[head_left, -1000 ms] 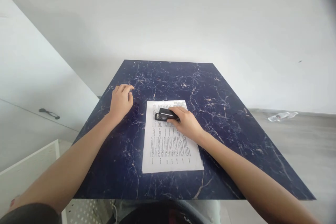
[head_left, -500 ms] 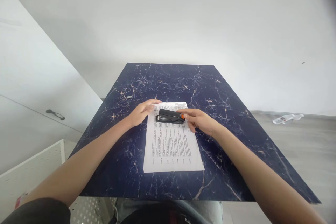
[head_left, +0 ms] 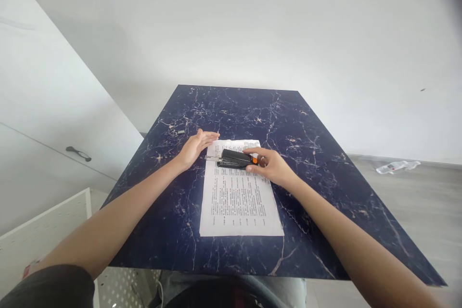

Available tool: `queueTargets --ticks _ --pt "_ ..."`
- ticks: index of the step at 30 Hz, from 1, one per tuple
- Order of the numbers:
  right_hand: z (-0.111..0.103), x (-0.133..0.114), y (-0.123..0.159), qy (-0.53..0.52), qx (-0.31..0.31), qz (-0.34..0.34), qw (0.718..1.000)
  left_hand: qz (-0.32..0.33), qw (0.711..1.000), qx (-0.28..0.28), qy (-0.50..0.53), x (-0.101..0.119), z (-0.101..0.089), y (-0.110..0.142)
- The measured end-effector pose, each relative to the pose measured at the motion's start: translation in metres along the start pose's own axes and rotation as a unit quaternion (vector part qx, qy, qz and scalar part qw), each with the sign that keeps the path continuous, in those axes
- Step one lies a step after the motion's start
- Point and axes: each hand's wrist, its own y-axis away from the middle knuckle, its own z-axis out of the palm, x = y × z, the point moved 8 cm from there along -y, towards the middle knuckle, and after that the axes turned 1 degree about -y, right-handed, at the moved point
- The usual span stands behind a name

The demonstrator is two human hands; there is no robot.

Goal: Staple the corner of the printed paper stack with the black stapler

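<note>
A black stapler (head_left: 236, 159) with an orange part at its back end lies across the upper half of the printed paper sheets (head_left: 238, 207). Its metal staple tray (head_left: 212, 158) sticks out to the left from the front. My right hand (head_left: 269, 163) grips the stapler's right end between thumb and fingers. By the sheets' upper left corner is my left hand (head_left: 198, 147), open, fingers stretched toward the paper's top edge; whether the fingertips touch the paper I cannot tell.
A small grey piece, perhaps a staple strip, (head_left: 181, 132) lies on the dark blue marbled table (head_left: 231, 110). At left stand a white cabinet with a black handle (head_left: 78, 153) and a white perforated panel (head_left: 46, 221). Clear plastic packaging (head_left: 397, 167) lies on the floor at right.
The staple tray has slid out of the stapler's front. My right hand has closed round the back end. My left hand has drawn slightly away from the paper, thumb raised.
</note>
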Motion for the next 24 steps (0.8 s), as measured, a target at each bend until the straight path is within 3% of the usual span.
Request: queueTargets --ticks 5,7,9,12,15,17,21,24 --pt "0.002 -0.025 0.006 0.130 0.122 -0.130 0.975 0.031 0.999 0.006 0.003 0.009 0.004 0.003" --pt "-0.002 -0.041 0.017 0.176 0.173 -0.209 0.946 0.025 0.998 0.015 0.064 0.011 0.006 0.004" --pt "-0.006 -0.059 0.033 0.240 0.219 -0.304 0.895 -0.013 0.992 -0.007 0.128 0.008 0.014 0.005" --pt "0.001 -0.077 0.055 0.343 0.220 -0.413 0.814 -0.094 0.976 -0.076 0.180 -0.002 0.032 0.010" --pt "0.014 -0.080 0.061 0.413 0.165 -0.440 0.780 -0.120 0.972 -0.123 0.160 -0.006 0.041 0.014" --pt "0.020 -0.076 0.058 0.423 0.116 -0.421 0.794 -0.103 0.980 -0.114 0.126 -0.005 0.038 0.013" --pt "0.023 -0.063 0.046 0.365 0.044 -0.332 0.869 -0.082 0.991 -0.080 0.062 -0.011 0.026 0.007" --pt "0.009 -0.060 0.039 0.291 0.102 -0.272 0.911 -0.077 0.996 -0.037 0.036 -0.017 0.015 0.002"
